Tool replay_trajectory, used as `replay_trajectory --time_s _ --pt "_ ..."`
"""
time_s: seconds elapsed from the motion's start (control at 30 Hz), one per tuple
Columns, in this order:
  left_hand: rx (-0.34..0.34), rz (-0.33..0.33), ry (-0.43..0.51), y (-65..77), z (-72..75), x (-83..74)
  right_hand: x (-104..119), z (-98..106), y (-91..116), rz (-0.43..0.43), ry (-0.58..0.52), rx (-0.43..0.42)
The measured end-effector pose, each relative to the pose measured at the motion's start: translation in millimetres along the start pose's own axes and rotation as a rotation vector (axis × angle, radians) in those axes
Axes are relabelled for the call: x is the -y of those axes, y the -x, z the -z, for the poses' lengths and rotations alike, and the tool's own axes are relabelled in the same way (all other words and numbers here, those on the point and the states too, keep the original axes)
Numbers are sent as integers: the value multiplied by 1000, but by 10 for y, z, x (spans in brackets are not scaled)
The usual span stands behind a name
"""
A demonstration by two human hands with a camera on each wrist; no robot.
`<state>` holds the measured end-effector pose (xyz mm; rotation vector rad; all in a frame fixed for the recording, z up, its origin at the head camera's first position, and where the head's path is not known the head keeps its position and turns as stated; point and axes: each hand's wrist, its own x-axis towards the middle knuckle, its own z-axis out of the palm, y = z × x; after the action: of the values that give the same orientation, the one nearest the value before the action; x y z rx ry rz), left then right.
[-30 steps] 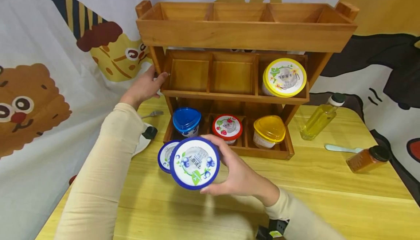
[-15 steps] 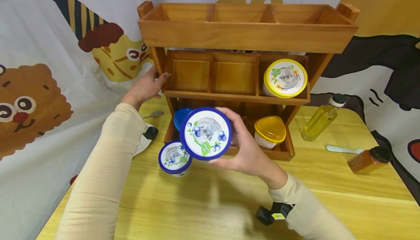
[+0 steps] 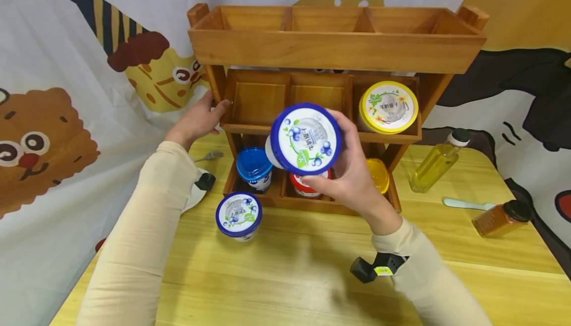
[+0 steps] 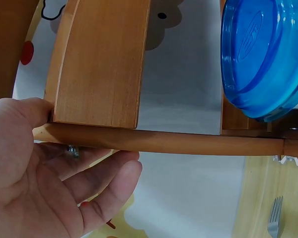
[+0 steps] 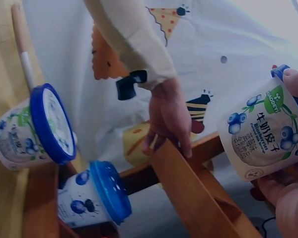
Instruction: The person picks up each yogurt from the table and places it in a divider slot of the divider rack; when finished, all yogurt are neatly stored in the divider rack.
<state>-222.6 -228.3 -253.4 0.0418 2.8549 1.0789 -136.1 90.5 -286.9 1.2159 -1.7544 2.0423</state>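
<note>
In the head view my right hand holds a blue-lidded blueberry yogurt cup, raised in front of the wooden rack and overlapping its middle shelf. Its printed side shows in the right wrist view. My left hand grips the rack's left upright, thumb against the middle tray's end, fingers behind. A second blueberry cup stands on the table before the rack. A yellow-lidded cup sits in the middle shelf's right compartment. Below are a blue cup, a partly hidden red-lidded cup and a yellow cup.
A bottle of yellow liquid, a pale-handled utensil and a dark-capped jar are at the right of the table. A fork lies left of the rack, near a white item partly behind the left sleeve. A printed cloth hangs behind.
My right hand has lifted the blueberry cup up and to the right, from above the table to the middle shelf's height, uncovering the second blueberry cup. My left hand stays put.
</note>
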Motion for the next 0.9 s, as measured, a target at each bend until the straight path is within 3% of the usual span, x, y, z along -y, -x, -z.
replay_trajectory --time_s 0.33,0.7,0.9 --pt "8 4 -17 -1 -6 7 -19 115 -191 43 -26 -122" --pt "13 -3 1 3 -9 6 -220 197 -316 111 -8 -221" --pt "8 -1 5 14 -15 -3 -314 216 -346 72 23 -281"
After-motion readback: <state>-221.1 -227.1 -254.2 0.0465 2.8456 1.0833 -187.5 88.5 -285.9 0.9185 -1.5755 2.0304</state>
